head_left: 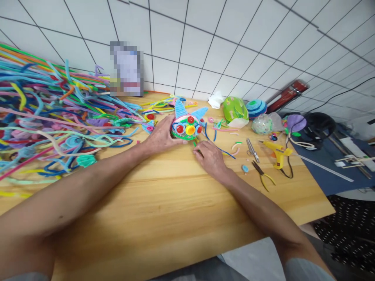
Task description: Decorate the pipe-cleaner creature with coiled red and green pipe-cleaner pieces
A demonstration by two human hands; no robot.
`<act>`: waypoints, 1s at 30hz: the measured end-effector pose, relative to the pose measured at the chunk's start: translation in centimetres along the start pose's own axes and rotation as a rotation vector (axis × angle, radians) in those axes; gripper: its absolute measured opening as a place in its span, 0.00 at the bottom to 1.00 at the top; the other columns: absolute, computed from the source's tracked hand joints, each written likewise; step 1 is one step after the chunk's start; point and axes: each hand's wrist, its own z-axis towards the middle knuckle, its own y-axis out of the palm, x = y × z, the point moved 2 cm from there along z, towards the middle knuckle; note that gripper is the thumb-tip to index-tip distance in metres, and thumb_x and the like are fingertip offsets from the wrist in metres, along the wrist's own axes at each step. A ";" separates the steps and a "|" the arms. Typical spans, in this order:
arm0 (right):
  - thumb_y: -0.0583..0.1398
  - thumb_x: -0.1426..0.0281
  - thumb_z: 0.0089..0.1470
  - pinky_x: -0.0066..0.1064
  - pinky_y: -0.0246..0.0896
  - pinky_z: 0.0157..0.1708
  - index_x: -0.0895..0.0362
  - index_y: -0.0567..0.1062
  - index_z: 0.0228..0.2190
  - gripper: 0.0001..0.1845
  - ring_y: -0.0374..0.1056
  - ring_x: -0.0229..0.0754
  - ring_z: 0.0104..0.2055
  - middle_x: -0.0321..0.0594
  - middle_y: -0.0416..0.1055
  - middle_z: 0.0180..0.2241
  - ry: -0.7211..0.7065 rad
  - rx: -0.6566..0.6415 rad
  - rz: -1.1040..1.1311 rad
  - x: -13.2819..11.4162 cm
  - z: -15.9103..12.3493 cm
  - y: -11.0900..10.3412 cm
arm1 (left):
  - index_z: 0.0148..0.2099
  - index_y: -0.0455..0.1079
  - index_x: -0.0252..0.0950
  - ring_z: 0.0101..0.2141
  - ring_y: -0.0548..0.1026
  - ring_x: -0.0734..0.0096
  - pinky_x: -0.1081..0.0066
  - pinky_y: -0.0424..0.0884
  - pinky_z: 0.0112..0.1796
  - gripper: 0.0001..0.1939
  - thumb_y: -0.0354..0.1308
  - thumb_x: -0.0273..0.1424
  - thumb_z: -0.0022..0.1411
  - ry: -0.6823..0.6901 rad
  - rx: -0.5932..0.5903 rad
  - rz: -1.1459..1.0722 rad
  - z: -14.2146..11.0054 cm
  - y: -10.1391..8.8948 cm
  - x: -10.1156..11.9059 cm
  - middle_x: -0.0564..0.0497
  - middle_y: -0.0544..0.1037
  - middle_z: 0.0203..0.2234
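Note:
A round craft figure [185, 135] stands on the wooden table with red and yellow button-like discs on its front and two light-blue pipe-cleaner ears [179, 108] on top. My left hand [160, 136] is wrapped round its left side, thumb along the lower edge. Just below and right of it, my right hand [209, 157] rests at the table with fingers curled together. A small bit of green shows by those fingertips; what they hold, if anything, I cannot make out. Blue pipe-cleaner pieces [215, 135] lie behind the right hand.
A heap of coloured pipe cleaners [58, 117] covers the left side. To the right lie scissors [252, 150], yellow-handled pliers [263, 176], a yellow glue gun [277, 153] and a light-blue oval piece [245, 168]. A green tissue pack [235, 110] and red flask [288, 95] stand behind.

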 end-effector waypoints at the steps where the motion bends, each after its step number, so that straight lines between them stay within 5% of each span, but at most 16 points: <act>1: 0.59 0.75 0.65 0.40 0.69 0.48 0.52 0.76 0.34 0.09 0.74 0.49 0.43 0.44 0.80 0.36 -0.015 -0.014 -0.006 0.1 -0.3 0.0 | 0.69 0.61 0.37 0.61 0.73 0.45 0.52 0.72 0.59 0.49 0.76 0.49 0.53 0.003 -0.005 -0.001 0.0 0.0 -0.1 0.39 0.73 0.62; 6: 0.60 0.74 0.62 0.37 0.68 0.42 0.52 0.75 0.32 0.07 0.75 0.48 0.40 0.43 0.80 0.34 0.062 -0.019 -0.037 3.5 -1.8 -2.7 | 0.70 0.60 0.38 0.61 0.73 0.45 0.50 0.72 0.59 0.49 0.76 0.48 0.53 -0.012 -0.009 -0.007 -0.1 0.1 -0.2 0.39 0.73 0.62; 11: 0.61 0.63 0.60 0.36 0.64 0.36 0.52 0.76 0.32 0.08 0.69 0.44 0.30 0.38 0.77 0.30 0.440 0.265 -0.041 9.2 -2.1 -9.2 | 0.71 0.60 0.37 0.63 0.72 0.42 0.49 0.70 0.61 0.51 0.77 0.48 0.52 -0.028 -0.015 0.003 -0.1 0.0 -0.2 0.38 0.72 0.64; 15: 0.62 0.58 0.58 0.38 0.63 0.33 0.52 0.76 0.32 0.11 0.66 0.44 0.28 0.38 0.75 0.28 0.558 0.444 -0.053 10.6 -1.9 -12.6 | 0.72 0.58 0.37 0.64 0.71 0.41 0.47 0.68 0.63 0.54 0.78 0.49 0.50 -0.031 -0.005 -0.016 -0.1 -0.1 -0.3 0.37 0.71 0.65; 18: 0.63 0.62 0.57 0.37 0.64 0.33 0.52 0.76 0.31 0.06 0.68 0.44 0.28 0.38 0.76 0.27 0.465 0.297 -0.028 9.9 -1.3 -11.6 | 0.72 0.58 0.37 0.64 0.70 0.43 0.49 0.68 0.64 0.54 0.77 0.50 0.50 -0.022 -0.001 -0.037 -0.2 -0.1 -0.1 0.37 0.70 0.65; 22: 0.59 0.71 0.59 0.40 0.69 0.40 0.51 0.77 0.35 0.06 0.75 0.49 0.37 0.43 0.80 0.35 0.267 0.136 -0.029 8.4 -0.8 -7.7 | 0.69 0.61 0.37 0.61 0.72 0.44 0.49 0.70 0.62 0.51 0.77 0.51 0.50 -0.053 0.007 -0.009 -0.2 -0.3 0.3 0.38 0.72 0.61; 26: 0.57 0.74 0.62 0.48 0.71 0.49 0.53 0.79 0.39 0.10 0.76 0.55 0.47 0.49 0.81 0.41 0.160 0.089 -0.052 8.1 -1.0 -4.5 | 0.68 0.62 0.38 0.60 0.73 0.44 0.48 0.70 0.62 0.50 0.77 0.51 0.50 -0.071 -0.001 -0.001 -0.3 -0.5 0.6 0.39 0.73 0.60; 30: 0.59 0.72 0.62 0.53 0.69 0.54 0.56 0.80 0.46 0.13 0.74 0.59 0.52 0.53 0.81 0.48 0.158 0.141 -0.108 9.1 -1.6 -3.7 | 0.69 0.61 0.39 0.60 0.74 0.45 0.50 0.72 0.62 0.52 0.78 0.51 0.49 -0.067 -0.016 -0.110 -0.2 -0.5 0.9 0.38 0.73 0.61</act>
